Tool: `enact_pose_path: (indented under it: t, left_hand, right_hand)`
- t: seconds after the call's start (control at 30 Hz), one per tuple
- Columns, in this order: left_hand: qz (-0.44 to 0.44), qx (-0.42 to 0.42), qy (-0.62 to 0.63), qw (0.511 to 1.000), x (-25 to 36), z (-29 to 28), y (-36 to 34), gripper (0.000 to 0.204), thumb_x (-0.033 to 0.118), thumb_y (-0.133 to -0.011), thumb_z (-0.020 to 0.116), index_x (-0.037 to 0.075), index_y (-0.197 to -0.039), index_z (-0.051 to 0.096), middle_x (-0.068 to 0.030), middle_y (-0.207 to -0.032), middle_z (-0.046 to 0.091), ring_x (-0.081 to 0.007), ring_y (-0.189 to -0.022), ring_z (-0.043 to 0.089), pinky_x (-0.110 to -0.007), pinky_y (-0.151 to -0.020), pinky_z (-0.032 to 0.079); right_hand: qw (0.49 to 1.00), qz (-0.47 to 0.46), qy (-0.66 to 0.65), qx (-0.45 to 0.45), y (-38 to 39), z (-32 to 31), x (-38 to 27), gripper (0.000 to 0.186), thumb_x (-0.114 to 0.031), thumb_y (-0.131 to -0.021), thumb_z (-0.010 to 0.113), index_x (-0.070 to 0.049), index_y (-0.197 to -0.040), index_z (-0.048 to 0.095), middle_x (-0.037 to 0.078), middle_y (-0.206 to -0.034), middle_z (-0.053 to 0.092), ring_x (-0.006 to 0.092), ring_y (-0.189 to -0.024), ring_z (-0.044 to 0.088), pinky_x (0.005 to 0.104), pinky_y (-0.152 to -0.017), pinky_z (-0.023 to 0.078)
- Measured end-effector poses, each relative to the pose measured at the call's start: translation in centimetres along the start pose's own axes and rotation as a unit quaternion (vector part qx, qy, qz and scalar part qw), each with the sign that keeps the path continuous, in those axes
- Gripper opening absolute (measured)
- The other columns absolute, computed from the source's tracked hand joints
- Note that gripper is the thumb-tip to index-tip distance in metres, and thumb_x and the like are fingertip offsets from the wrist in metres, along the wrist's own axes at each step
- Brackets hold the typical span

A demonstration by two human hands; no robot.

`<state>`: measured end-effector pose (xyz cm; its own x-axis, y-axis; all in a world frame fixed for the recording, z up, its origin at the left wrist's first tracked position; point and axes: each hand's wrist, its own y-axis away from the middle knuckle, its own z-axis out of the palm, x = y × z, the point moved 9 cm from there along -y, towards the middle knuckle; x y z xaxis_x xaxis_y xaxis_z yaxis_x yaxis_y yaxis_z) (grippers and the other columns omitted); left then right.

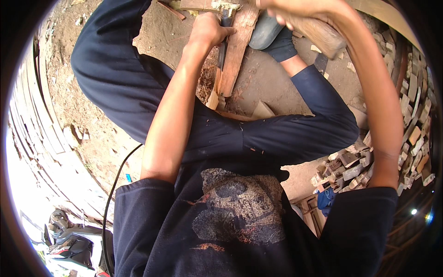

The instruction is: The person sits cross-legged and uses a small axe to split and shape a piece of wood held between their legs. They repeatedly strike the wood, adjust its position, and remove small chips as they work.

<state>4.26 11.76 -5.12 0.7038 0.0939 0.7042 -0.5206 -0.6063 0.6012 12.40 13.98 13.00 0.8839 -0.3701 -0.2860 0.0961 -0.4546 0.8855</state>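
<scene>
My left hand (207, 30) grips a dark, chisel-like metal tool (225, 18) upright in the picture, beside a long reddish wooden board (239, 51). The tool's top has a pale, frayed end. My right hand (288, 13) is closed on a thick wooden mallet or block (325, 39), held right of the board near the top edge. Wood shavings (207, 81) lie left of the board's lower part. A grey rounded shoe or sandal (263, 34) shows under my right hand.
My bent legs (300, 136) surround the work on dirty ground (157, 37). Stacked wood offcuts (415, 115) fill the right side, with a blue item (325, 198) below. A black cable (115, 180) runs at left, near a parked motorbike (74, 244) at lower left.
</scene>
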Motion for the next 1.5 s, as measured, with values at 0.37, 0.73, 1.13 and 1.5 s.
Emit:
enact_pose_path:
  t: [0.37,0.73,1.13,1.5]
  left_hand:
    - [-0.041,-0.053,0.014,0.998,-0.6,0.9,2.0,0.037,0.029,-0.077,0.076,-0.008,-0.081,0.070,-0.0175,-0.071,0.069,-0.0229,-0.064,0.070,-0.034,-0.066,0.056]
    - [-0.052,-0.045,-0.108,0.992,-2.8,0.5,2.1,0.049,0.036,-0.074,0.073,-0.002,-0.105,0.069,-0.0242,-0.107,0.066,-0.0346,-0.103,0.064,-0.037,-0.091,0.050]
    - [-0.109,-0.178,-0.168,0.963,-4.4,1.4,4.2,0.055,0.046,-0.065,0.085,0.000,-0.093,0.072,-0.0134,-0.094,0.071,-0.0222,-0.081,0.063,-0.035,-0.076,0.050]
    - [-0.147,-0.217,-0.131,0.956,-7.7,3.2,4.4,0.030,0.037,-0.065,0.083,0.015,-0.085,0.078,0.0016,-0.075,0.072,-0.0121,-0.064,0.055,-0.029,-0.058,0.044]
  right_hand:
    - [0.970,-0.098,-0.217,0.054,0.6,-0.1,0.6,0.033,-0.006,-0.093,0.047,0.001,-0.125,0.053,0.006,-0.085,0.062,0.0119,-0.066,0.057,0.0257,-0.058,0.052]
    - [0.890,-0.044,-0.427,0.151,6.1,8.5,9.1,0.062,-0.017,-0.095,0.057,-0.007,-0.149,0.028,0.003,-0.078,0.056,0.0085,-0.060,0.053,0.0235,-0.050,0.047]
    - [0.744,0.006,-0.651,0.150,7.8,25.4,16.3,0.067,-0.008,-0.093,0.052,-0.011,-0.152,0.021,0.004,-0.075,0.053,0.0115,-0.056,0.053,0.0284,-0.049,0.049]
    - [0.779,0.003,-0.611,0.144,7.0,25.5,16.1,0.068,-0.007,-0.092,0.051,-0.011,-0.152,0.020,0.002,-0.072,0.052,0.0109,-0.056,0.053,0.0283,-0.048,0.048]
